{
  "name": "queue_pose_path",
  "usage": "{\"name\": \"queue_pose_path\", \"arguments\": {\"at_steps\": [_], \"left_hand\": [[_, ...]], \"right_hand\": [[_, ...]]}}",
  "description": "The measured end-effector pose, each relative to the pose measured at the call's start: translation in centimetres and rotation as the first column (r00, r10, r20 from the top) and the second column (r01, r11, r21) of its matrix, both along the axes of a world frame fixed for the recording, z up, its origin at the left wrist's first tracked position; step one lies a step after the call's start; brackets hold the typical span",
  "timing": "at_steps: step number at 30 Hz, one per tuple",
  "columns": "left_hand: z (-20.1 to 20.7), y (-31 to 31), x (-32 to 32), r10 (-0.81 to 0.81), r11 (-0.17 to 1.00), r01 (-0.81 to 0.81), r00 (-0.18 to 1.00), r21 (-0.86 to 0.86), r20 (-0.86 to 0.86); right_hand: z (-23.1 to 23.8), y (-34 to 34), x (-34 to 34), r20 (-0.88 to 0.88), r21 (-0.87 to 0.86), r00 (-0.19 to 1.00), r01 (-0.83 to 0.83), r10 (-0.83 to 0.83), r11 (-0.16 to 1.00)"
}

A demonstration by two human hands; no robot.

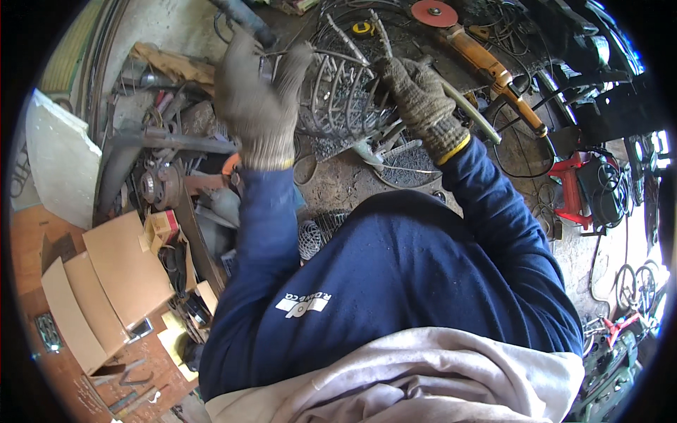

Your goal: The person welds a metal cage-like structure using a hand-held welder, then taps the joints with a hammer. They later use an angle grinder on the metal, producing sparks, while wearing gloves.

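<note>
My left hand [257, 106], in a grey knitted work glove, is smeared by motion but shows its thumb spread from its fingers, with nothing between them. It is beside a basket-like cage [331, 106] of curved metal rods. At the cage's right side my gloved right hand [423, 102] is closed. Two rough metal rods [381, 34] stick out past its fingers; what lies inside the grip is hidden. A pale bar [471, 113] runs out from behind this hand toward the right.
Beyond my right hand lies an orange angle grinder [486, 60] with a red disc [434, 13]; a yellow tape measure [363, 28] is nearby. A red and black machine [582, 187] with cables stands right. Scrap metal parts [159, 183] and an open cardboard box [127, 271] are left.
</note>
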State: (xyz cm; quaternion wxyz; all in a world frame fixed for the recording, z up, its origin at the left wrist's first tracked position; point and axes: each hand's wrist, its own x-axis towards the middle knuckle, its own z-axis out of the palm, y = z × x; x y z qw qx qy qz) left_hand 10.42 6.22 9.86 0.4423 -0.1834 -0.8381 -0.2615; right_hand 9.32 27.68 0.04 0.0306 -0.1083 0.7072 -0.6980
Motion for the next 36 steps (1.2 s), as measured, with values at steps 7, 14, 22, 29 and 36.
{"name": "queue_pose_path", "arguments": {"at_steps": [7, 14, 22, 29, 36], "left_hand": [[-6.7, -4.2, 2.9, -0.180, 0.838, -0.082, 0.892, 0.540, 0.415], [-0.5, -5.8, -0.7, -0.162, 0.984, 0.092, 0.811, 0.151, 0.562], [1.4, 1.1, -8.1, 0.314, 0.898, 0.168, 0.401, -0.406, 0.861], [-0.9, 7.9, -10.4, 0.515, 0.647, 0.447, 0.341, -0.618, 0.786], [-3.7, 9.9, -10.7, 0.491, 0.451, 0.504, 0.549, -0.736, 0.676]], "right_hand": [[2.6, -0.3, 4.1, 0.135, -0.115, 0.987, -0.071, 0.086, 0.991], [-0.5, 0.7, 4.9, 0.142, -0.527, 0.988, 0.026, 0.058, 0.849], [-3.5, 16.5, 3.1, -0.533, 0.486, 0.724, 0.686, -0.438, 0.542], [-2.6, 24.7, -0.5, -0.058, 0.979, 0.949, 0.115, -0.311, 0.168], [-3.5, 27.1, -6.5, 0.585, 0.699, 0.811, -0.506, 0.003, 0.505]]}}
